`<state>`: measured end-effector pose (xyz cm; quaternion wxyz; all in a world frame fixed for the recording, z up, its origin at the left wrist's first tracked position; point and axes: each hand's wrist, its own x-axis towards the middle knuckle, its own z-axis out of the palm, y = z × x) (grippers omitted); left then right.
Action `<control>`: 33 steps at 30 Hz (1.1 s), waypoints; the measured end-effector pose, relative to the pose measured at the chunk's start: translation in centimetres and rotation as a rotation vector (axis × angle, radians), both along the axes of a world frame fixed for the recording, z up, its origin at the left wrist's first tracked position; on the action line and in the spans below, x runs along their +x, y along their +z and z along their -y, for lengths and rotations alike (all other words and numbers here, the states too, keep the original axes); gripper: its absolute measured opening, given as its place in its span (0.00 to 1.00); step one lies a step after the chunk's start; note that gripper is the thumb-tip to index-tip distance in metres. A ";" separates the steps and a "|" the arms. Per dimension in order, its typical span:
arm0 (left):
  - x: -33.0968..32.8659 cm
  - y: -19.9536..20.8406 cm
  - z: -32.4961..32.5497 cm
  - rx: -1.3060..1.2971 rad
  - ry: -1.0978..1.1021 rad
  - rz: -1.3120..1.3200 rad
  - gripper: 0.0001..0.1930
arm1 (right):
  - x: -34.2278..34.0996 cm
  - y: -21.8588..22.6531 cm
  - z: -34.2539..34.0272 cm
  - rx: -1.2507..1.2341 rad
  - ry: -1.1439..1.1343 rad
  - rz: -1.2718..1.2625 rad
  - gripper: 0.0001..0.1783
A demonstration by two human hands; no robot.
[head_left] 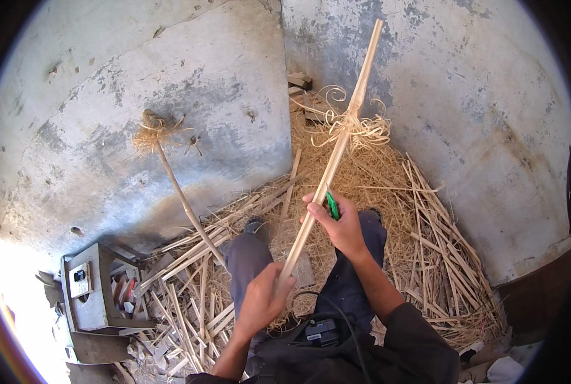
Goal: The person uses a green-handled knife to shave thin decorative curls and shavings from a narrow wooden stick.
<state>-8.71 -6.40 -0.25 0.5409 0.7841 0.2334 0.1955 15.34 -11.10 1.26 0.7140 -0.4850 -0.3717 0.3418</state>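
Note:
A long, pale bamboo stick (327, 175) slants up and away from me over my lap, with curled shavings (370, 130) bunched around it beyond its middle. My left hand (264, 298) is closed around its near end. Farther up, my right hand (340, 225) is closed on a small green tool (332, 206), with the thumb laid along the stick. Fingers hide most of this tool, so its exact kind does not show.
A thin pole (182, 196) topped with a fibre tuft leans at the left wall. Split bamboo strips (448, 253) lie heaped at right, and loose shavings (384, 171) cover the floor ahead. A worn wooden box (96, 313) holding odds and ends stands at lower left.

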 end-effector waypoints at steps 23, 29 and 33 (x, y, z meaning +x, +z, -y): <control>4.0 0.5 -1.1 -0.491 -0.063 0.238 0.23 | 0.4 2.0 0.9 -0.033 -0.052 0.332 0.19; 3.9 1.5 -0.6 -0.424 0.013 0.252 0.20 | -0.3 1.5 2.0 -0.053 -0.192 0.626 0.15; 4.0 1.6 -0.6 -0.347 0.062 0.227 0.17 | -0.3 1.4 2.7 0.023 -0.245 0.760 0.15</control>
